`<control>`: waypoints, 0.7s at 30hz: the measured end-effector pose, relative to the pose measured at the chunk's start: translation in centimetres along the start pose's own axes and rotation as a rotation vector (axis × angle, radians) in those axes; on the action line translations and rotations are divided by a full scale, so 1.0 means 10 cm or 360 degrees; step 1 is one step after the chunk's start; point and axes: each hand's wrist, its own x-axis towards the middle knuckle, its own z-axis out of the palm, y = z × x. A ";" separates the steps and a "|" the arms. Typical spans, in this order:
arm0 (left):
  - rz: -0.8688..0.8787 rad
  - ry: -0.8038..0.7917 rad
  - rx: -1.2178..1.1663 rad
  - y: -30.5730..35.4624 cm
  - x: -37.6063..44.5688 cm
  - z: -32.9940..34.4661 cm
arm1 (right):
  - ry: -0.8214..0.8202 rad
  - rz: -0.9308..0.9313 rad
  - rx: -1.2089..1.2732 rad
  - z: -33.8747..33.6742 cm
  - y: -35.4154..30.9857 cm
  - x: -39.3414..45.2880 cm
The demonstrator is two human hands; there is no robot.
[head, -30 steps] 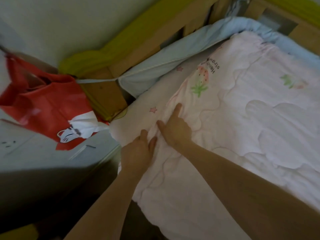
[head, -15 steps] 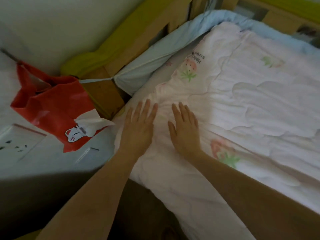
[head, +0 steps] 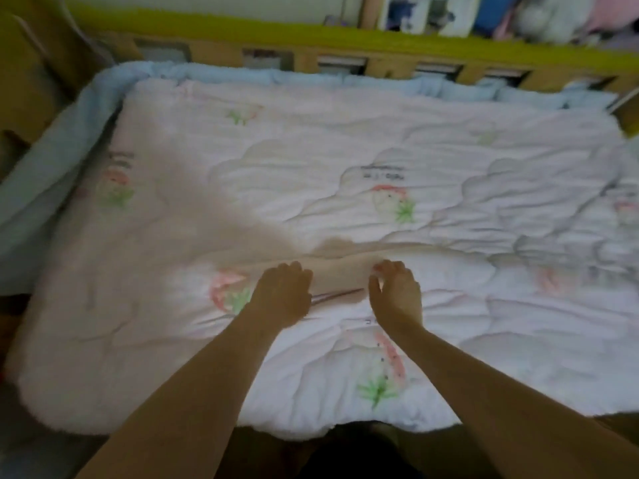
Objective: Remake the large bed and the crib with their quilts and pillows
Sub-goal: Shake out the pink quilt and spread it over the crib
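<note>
A pale pink quilt (head: 345,160) printed with strawberries lies spread over the crib, its near edge hanging over the front side. A raised fold runs across the quilt's middle. My left hand (head: 281,293) and my right hand (head: 397,295) sit side by side on that fold, a small gap between them. The fingers of both hands curl down into the fabric and grip the ridge. A light blue padded bumper (head: 45,174) lines the crib's left and far sides. No pillow is in view.
The wooden crib rail (head: 380,65) with a yellow-green padded top runs along the far side. Behind it stand blurred items and soft toys (head: 539,15). The dark floor (head: 41,454) shows at the lower left.
The view has swung from the crib's left corner to its middle. Both hands left the quilt's left edge, where they lay flat, and now curl on the fold at the centre.
</note>
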 end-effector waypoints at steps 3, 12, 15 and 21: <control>0.0354 -0.0014 -0.0067 0.77 0.29 -0.01 | 0.0165 0.0467 -0.0011 -0.22 0.70 -0.09; 0.0644 -0.0393 0.0202 1.52 0.27 0.31 | 0.0097 0.2233 0.1042 -0.05 1.39 -0.61; 0.0763 -0.0434 0.0433 1.41 0.20 0.45 | 0.0207 0.2474 0.1344 0.15 1.31 -0.73; 0.0816 -0.0253 0.0635 1.40 0.07 0.65 | 0.0559 0.2145 0.1091 0.22 1.23 -0.86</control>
